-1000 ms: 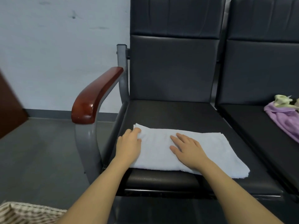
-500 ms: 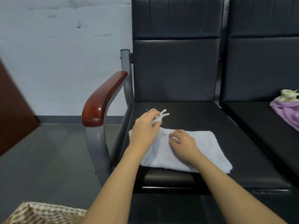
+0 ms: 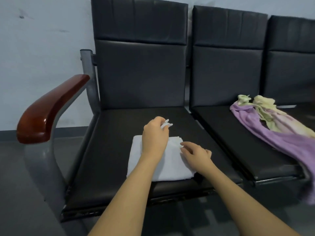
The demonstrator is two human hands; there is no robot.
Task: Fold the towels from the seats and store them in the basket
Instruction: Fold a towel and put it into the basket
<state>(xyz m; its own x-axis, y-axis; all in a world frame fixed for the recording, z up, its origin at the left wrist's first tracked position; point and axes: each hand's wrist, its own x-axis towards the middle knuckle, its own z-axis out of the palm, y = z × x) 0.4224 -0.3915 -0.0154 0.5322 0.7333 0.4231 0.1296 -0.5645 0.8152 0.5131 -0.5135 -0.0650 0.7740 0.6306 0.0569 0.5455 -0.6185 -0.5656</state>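
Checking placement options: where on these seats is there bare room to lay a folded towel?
Bare cushion lies behind the white towel up to the backrest, and left of it toward the armrest. On the next seat, only the left strip is free; the purple towel crowds the rest.

No legible text, label, brand, number or sign is shown in the head view.
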